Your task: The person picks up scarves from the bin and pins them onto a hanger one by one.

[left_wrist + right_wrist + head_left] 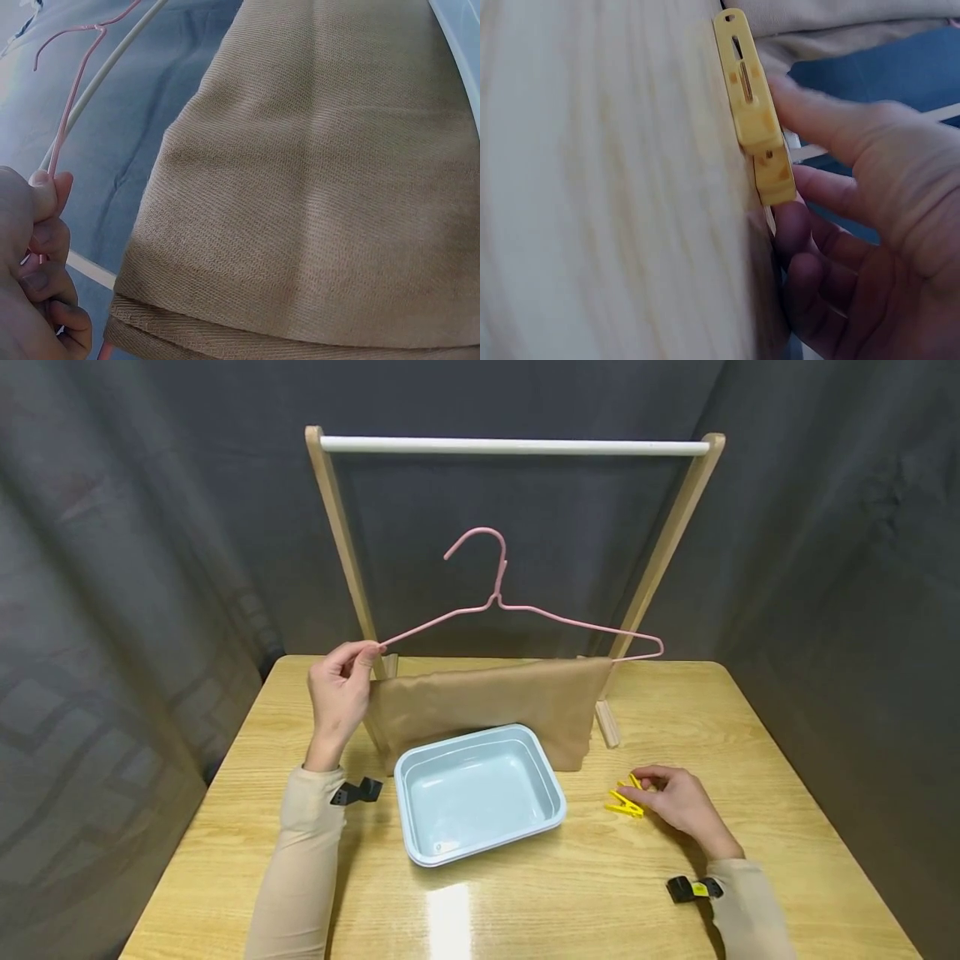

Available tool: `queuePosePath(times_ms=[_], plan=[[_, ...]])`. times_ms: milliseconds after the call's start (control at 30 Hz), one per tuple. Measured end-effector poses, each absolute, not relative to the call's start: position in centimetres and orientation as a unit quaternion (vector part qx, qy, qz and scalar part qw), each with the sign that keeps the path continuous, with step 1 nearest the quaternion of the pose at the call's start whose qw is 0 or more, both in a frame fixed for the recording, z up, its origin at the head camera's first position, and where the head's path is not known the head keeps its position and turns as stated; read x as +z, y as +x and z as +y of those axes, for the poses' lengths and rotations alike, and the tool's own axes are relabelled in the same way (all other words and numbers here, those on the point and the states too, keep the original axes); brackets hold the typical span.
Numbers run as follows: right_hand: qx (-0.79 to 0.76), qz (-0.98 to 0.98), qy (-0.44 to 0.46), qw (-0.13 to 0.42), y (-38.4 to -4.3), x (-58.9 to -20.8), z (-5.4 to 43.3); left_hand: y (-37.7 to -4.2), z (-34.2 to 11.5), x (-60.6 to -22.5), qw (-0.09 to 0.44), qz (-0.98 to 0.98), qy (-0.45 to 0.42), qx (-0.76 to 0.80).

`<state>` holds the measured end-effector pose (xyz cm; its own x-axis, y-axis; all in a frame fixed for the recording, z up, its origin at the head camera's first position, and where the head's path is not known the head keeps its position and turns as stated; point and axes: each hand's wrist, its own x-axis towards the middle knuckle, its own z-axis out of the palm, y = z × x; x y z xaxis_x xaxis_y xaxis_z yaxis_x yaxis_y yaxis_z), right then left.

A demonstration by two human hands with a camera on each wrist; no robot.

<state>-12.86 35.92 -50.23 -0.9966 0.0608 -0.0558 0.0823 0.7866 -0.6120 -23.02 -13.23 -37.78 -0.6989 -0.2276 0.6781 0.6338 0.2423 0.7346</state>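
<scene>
My left hand (341, 689) pinches the left end of a pink wire hanger (501, 577), holding it up with its hook at the top. Over the hanger's lower bar hangs a folded brown cloth (570, 710), its layered edge close beside the left fingers in the left wrist view. At the right, my right hand (681, 802) is down by the table with thumb and index finger around one yellow clothespin (635, 780). A second yellow clothespin (625, 807) lies right beside the thumb. In the right wrist view, this nearer clothespin (750, 86) partly hides the thumb tip.
A light blue plastic basin (558, 814) stands in front of the cloth on the wooden table (600, 893). Behind it rises a rack with wooden posts (667, 543) and a white rail (517, 446). Grey curtains (150, 527) surround the table.
</scene>
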Motion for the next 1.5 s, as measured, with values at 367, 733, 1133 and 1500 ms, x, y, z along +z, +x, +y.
queuePosePath(times_ms=[367,733,1133,1500], plan=[[-0.334,0.942,0.010,-0.034,-13.4,-50.3,35.4,-22.6,-13.8,-37.5,0.371,-0.712,-0.151,-0.576],[-0.413,0.900,-0.063,-0.124,-13.1,-47.6,35.2,-22.5,-13.8,-37.9,0.357,-0.723,-0.143,-0.574],[-0.411,0.890,-0.125,-0.149,-14.0,-43.6,33.9,-22.4,-13.7,-37.8,0.349,-0.727,-0.155,-0.571],[-0.408,0.885,-0.151,-0.165,-15.2,-39.4,32.1,-23.1,-13.3,-37.7,0.336,-0.723,-0.170,-0.580]])
